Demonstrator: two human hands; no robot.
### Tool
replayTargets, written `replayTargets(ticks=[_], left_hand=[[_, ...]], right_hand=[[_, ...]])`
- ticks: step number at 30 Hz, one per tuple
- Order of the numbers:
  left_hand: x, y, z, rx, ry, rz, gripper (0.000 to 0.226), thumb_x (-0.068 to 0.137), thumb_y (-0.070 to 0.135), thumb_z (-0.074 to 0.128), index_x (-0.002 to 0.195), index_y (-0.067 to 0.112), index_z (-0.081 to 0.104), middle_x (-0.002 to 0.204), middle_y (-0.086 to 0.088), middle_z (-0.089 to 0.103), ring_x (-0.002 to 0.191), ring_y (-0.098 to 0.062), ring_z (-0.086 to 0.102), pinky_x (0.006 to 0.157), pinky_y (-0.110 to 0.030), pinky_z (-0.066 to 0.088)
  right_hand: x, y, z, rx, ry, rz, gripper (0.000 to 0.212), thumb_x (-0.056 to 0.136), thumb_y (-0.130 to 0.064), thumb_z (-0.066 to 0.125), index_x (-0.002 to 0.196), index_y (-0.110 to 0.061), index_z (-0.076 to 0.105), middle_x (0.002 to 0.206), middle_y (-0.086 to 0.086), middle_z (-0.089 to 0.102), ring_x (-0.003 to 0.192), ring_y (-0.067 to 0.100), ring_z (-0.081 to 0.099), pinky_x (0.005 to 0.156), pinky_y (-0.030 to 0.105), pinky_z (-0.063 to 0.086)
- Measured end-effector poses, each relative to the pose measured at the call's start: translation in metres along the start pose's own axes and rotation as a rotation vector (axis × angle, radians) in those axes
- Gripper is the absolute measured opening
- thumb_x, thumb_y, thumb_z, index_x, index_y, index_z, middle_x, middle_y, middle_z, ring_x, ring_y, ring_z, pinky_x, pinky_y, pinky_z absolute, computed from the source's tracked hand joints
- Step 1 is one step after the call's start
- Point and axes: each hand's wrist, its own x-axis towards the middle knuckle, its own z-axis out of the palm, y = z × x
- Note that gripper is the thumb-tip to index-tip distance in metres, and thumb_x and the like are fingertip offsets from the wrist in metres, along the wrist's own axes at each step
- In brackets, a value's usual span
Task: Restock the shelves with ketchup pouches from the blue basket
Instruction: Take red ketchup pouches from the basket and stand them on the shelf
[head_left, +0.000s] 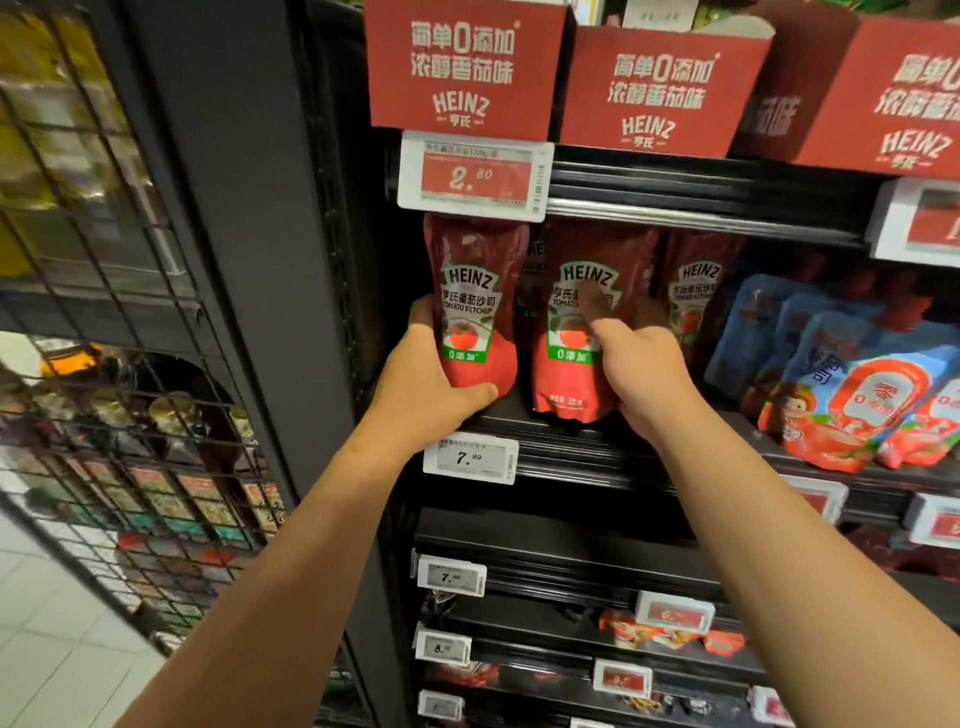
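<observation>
Head view: red Heinz ketchup pouches

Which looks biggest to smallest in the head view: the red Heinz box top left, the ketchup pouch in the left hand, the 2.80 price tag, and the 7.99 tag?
1. Red Heinz box
2. Ketchup pouch gripped by the left hand
3. 2.80 price tag
4. 7.99 price tag

The wide-angle lens and differing nearness could skew the box and pouch.

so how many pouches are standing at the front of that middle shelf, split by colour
red Heinz ketchup pouches: 3, the left pouch in the left hand, the middle pouch in the right hand, the right pouch untouched
blue pouches: about 3, overlapping, so uncertain
total: about 6
</observation>
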Motion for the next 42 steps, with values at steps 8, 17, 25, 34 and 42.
replayTargets(ticks=[8, 17, 25, 34, 42], left_hand=[[0.001, -0.006, 0.006, 0.048, 0.081, 0.02, 0.078, 0.065, 0.028, 0.088, 0.127, 0.036, 0.043, 0.123, 0.007, 0.059, 0.107, -0.008, 0.062, 0.088, -0.026, 0.055], [-0.008, -0.002, 0.011, -0.077, 0.215, 0.117, 0.114, 0.064, 0.029, 0.092, 0.149, 0.052, 0.019, 0.141, 0.013, 0.049, 0.127, -0.003, 0.054, 0.101, -0.03, 0.052], [-0.013, 0.007, 0.015, 0.037, 0.286, 0.093, 0.083, 0.069, 0.03, 0.091, 0.127, 0.045, 0.033, 0.123, 0.014, 0.049, 0.111, -0.005, 0.054, 0.095, -0.028, 0.052], [-0.023, 0.005, 0.017, 0.16, 0.312, 0.079, 0.068, 0.08, 0.031, 0.083, 0.13, 0.033, 0.037, 0.118, 0.01, 0.057, 0.11, -0.011, 0.056, 0.088, -0.024, 0.046], [-0.03, 0.009, 0.018, 0.186, 0.356, 0.087, 0.044, 0.098, 0.035, 0.063, 0.137, 0.025, 0.045, 0.116, 0.008, 0.058, 0.098, -0.005, 0.058, 0.086, -0.021, 0.05]], right_hand=[[0.012, 0.023, 0.011, -0.122, -0.035, -0.2, 0.06, 0.062, -0.075, 0.069, 0.106, -0.033, 0.064, 0.089, -0.017, 0.076, 0.085, 0.002, 0.071, 0.069, 0.02, 0.058], [-0.01, 0.03, -0.011, -0.724, -0.072, -0.286, 0.066, 0.054, -0.07, 0.083, 0.095, -0.019, 0.068, 0.09, -0.003, 0.07, 0.082, 0.013, 0.067, 0.074, 0.037, 0.058], [-0.007, 0.021, -0.01, -0.777, -0.031, -0.241, 0.062, 0.062, -0.062, 0.087, 0.084, -0.008, 0.065, 0.078, 0.01, 0.069, 0.072, 0.024, 0.065, 0.066, 0.042, 0.056], [-0.011, 0.022, -0.001, -0.801, -0.033, -0.25, 0.066, 0.065, -0.062, 0.085, 0.077, -0.003, 0.058, 0.074, 0.014, 0.066, 0.068, 0.029, 0.062, 0.06, 0.045, 0.053], [-0.015, 0.023, -0.003, -0.814, -0.027, -0.276, 0.064, 0.067, -0.063, 0.083, 0.075, -0.009, 0.051, 0.072, 0.007, 0.058, 0.065, 0.022, 0.056, 0.051, 0.035, 0.043]])
